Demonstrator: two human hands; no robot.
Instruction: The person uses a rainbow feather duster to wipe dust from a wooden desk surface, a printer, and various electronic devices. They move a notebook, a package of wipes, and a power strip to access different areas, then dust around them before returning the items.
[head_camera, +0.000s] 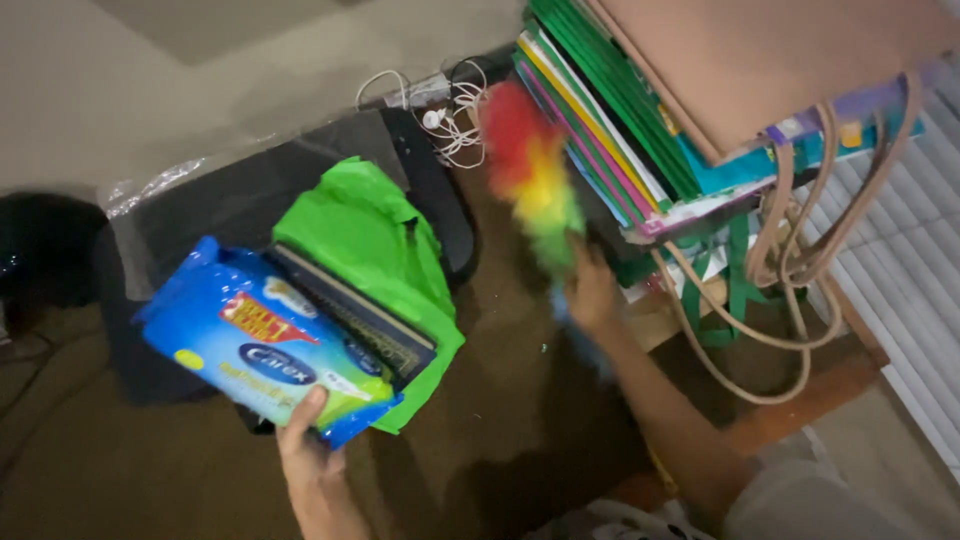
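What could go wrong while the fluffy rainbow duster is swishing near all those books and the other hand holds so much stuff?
1. The rainbow duster in the right hand sweeps beside the tilted stack of folders; a knock might slide them off.
2. The left hand pinches only the corner of the blue packet, with a dark book and green bag on top. They could slip.

Flat blue packet (262, 345), red-yellow label, seemingly atop a dark book
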